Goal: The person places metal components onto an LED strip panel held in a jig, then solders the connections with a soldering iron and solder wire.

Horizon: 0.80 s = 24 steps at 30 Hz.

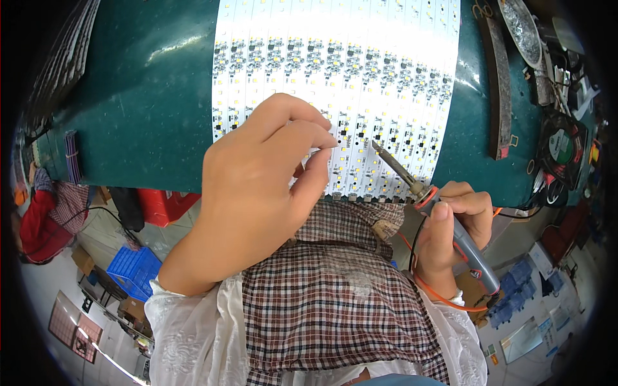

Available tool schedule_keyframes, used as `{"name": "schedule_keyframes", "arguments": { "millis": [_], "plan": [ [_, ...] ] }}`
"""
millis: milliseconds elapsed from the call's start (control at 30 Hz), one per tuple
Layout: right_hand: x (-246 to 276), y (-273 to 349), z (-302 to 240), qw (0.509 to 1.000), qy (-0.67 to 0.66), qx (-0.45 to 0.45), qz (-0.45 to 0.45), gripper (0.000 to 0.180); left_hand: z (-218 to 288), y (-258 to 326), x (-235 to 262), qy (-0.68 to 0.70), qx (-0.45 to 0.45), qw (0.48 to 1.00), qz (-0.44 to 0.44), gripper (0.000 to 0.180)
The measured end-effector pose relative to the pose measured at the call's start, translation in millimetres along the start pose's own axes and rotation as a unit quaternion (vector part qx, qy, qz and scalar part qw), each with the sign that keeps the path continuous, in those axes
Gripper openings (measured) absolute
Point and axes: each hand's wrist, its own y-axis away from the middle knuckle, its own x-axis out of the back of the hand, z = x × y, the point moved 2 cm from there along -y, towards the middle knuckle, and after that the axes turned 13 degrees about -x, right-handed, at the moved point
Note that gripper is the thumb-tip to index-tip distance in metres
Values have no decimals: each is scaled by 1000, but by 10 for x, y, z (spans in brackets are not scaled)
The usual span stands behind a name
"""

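A white panel of circuit board strips [335,83], set with small yellow LEDs and dark chips, lies on the green table top. My right hand [460,215] is closed round the grey and red handle of a soldering iron [409,177]. Its metal tip points up and left, over or on the strips near a row of chips; contact cannot be made out. Left of that tip, my left hand [267,161] is over the panel with thumb and fingers drawn into a pinch. Whatever lies between those fingertips is hidden or too small to name.
A dark bar [496,90] lies right of the panel, with a metal dish [520,29] and a small black fan [560,145] beyond it. The orange cable [450,303] hangs below my right hand. A rubber-banded bundle of strips [73,156] lies at the table's left.
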Motion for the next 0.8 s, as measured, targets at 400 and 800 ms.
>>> {"name": "schedule_keyframes", "arguments": {
  "millis": [400,800],
  "plan": [
    [-12,-1,-2,1000,20,-8,-22,19,-19,39,11,-5,25,999,24,13],
    [7,3,-2,999,20,-9,-24,19,-56,-4,-288,-22,-46,998,25,16]
  ]
}}
